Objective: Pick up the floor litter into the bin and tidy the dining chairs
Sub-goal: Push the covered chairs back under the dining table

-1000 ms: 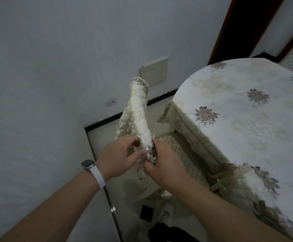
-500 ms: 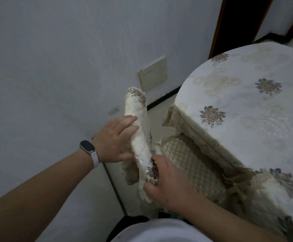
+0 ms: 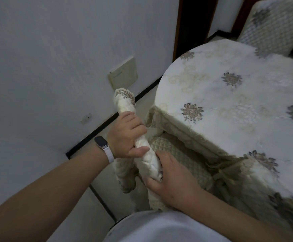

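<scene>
A dining chair stands against the table, its backrest [image 3: 124, 100] wrapped in a cream quilted cover with a brown flower print. My left hand [image 3: 126, 135] is closed around the middle of the backrest's top edge. My right hand [image 3: 170, 179] grips the near end of the same edge, lower down. The chair's quilted seat [image 3: 177, 154] sits partly under the table's overhanging cloth. No floor litter and no bin are in view.
A round table [image 3: 229, 102] with a cream flowered cloth fills the right side. A second covered chair [image 3: 273, 23] stands behind it. A white wall with a switch plate [image 3: 123, 75] and a socket [image 3: 86, 118] is close on the left. A dark doorway [image 3: 192, 20] lies beyond.
My left hand has gone from resting flat on the backrest to clasping it. The view has shifted, bringing the far chair into sight; the chair seat lies further under the table cloth.
</scene>
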{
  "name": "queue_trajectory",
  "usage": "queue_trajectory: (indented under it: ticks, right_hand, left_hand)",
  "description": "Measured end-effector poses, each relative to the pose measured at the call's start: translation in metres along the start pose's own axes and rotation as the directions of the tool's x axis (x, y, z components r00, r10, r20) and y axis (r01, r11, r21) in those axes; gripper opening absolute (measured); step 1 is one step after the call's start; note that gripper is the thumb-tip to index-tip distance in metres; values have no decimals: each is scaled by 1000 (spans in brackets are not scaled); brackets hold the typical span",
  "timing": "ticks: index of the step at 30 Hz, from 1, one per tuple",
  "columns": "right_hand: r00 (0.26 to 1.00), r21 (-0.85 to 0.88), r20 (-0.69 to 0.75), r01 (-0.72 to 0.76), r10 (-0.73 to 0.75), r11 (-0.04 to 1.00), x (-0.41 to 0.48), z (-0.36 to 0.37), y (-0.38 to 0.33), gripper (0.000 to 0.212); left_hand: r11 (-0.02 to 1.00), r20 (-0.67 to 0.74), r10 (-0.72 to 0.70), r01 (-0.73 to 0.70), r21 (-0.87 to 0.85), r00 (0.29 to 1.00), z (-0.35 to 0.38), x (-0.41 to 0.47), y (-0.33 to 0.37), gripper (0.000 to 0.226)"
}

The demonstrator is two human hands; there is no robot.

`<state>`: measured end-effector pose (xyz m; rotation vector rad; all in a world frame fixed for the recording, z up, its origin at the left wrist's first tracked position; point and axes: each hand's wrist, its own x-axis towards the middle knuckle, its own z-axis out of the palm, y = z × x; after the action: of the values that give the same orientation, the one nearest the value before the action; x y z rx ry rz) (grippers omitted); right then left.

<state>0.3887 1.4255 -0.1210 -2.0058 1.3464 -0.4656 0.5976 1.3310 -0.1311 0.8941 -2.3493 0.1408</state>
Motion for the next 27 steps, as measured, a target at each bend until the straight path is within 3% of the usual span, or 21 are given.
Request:
queue_trajectory:
  ticks: [3, 7, 13, 20, 27]
  right_hand:
    - [997, 35, -49, -61, 62, 998, 5, 3, -6, 34]
    - [993, 47, -37, -113, 115, 992, 5, 2, -12, 44]
    - [983, 78, -18, -180, 182, 981, 6, 3, -20, 33]
    - [993, -27, 31, -116, 117, 993, 10, -3, -27, 32]
    - [993, 56, 82, -94, 89, 994, 31, -35, -24, 35]
  left_hand:
    - [998, 4, 65, -65, -27, 998, 4, 3, -9, 74]
    - [972, 63, 228, -223, -79, 972, -3, 2, -29, 75]
    - [944, 141, 328, -318, -86, 934, -12, 23, -44, 81]
    - [939, 142, 337, -322, -118, 931, -15, 15, -46, 82]
    - [973, 114, 216, -204, -112, 970, -29, 33, -51, 83]
